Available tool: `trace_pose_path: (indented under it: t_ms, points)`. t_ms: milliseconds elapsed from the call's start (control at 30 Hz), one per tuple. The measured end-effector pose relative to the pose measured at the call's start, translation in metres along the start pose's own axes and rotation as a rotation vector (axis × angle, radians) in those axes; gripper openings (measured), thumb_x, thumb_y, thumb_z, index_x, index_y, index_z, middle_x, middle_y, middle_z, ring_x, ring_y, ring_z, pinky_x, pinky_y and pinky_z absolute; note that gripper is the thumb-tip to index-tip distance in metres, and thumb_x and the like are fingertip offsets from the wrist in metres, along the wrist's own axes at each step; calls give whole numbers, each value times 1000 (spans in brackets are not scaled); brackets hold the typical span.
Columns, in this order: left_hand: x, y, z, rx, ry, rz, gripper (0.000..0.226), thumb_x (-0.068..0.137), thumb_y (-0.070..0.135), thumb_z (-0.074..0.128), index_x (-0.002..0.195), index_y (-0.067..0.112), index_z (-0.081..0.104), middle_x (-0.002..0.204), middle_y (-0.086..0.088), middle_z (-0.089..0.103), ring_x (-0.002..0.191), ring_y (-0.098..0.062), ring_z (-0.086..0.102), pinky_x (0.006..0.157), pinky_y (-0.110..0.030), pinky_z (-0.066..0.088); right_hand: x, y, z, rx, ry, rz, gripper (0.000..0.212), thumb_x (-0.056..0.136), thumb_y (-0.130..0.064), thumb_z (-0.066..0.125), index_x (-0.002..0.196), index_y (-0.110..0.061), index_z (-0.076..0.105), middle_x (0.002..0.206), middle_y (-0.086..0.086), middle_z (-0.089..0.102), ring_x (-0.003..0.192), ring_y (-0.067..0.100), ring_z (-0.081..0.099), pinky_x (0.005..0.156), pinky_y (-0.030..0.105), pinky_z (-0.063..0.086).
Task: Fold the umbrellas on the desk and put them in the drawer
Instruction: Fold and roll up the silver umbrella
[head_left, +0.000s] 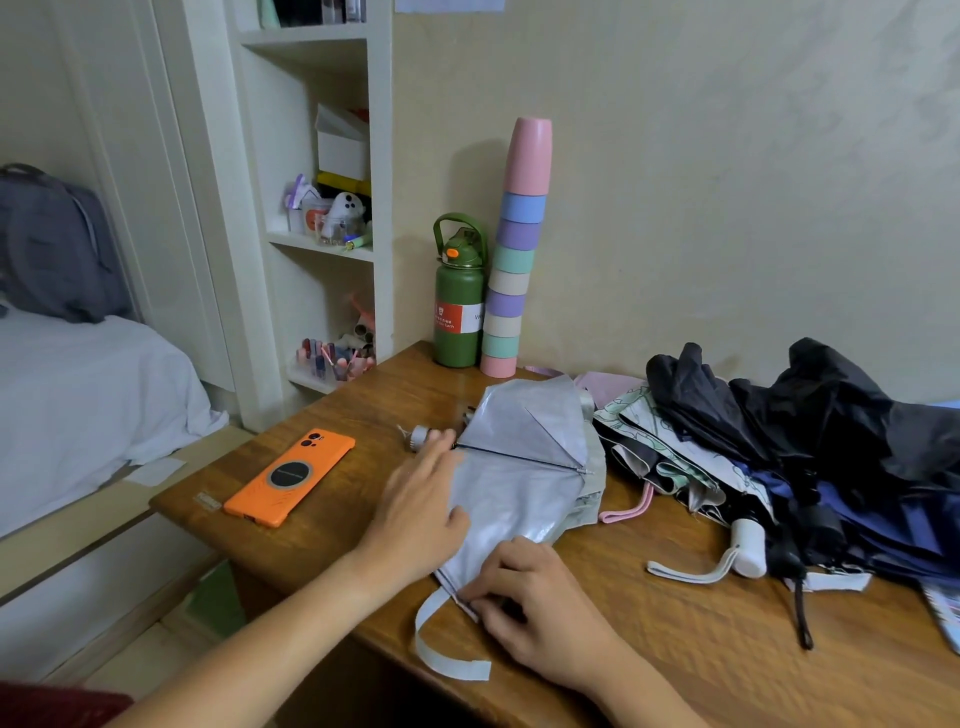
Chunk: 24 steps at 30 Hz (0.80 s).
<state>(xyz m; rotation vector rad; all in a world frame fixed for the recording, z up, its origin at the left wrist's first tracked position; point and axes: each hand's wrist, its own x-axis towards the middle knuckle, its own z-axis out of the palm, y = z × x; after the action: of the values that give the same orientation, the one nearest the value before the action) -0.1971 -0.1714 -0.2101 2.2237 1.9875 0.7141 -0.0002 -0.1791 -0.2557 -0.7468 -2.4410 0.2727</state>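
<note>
We see a silver-grey umbrella (524, 467), an orange phone (291, 478), a green bottle (458, 306), pastel cups (514, 260), a brown desk (675, 639).

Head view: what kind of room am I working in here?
Most likely a bedroom or dorm room. A bed with white sheets sits beside the wooden desk, built-in shelves hold trinkets and cosmetics, and a backpack rests on the bed.

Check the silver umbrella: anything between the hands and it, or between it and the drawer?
Nothing between the hands and it: the left hand lies flat on the silver umbrella and the right hand pinches its edge by the strap. No drawer is in view, so that path cannot be judged.
</note>
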Motion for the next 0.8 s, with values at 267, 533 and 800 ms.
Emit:
trace_pose_path:
  t_ms: [267,533,800]
  points:
    - [13,-1,45,216,-249,273,70,96,67,-8,161,42,-12,169,5,-25,151,-8,-31,127,-38,-12,-2,-4,-8,75,9,11,27,105,-40,54,90,-27,73,92,-17,61,86,-1,55,76,29,49]
    - [12,-6,58,193,-275,231,66,100,71,9,160,48,-6,169,8,-22,152,-8,-29,127,-37,-12,14,22,-31,68,494,309,12,100,-26,56,106,-27,67,99,-15,62,96,4,60,82,21,48]
    - [10,-7,58,165,-287,237,62,105,63,16,161,46,-4,169,9,-24,151,-5,-31,126,-37,-14,59,70,-74,263,479,766,43,96,-30,63,138,-23,53,126,-4,66,101,7,62,89,30,47]
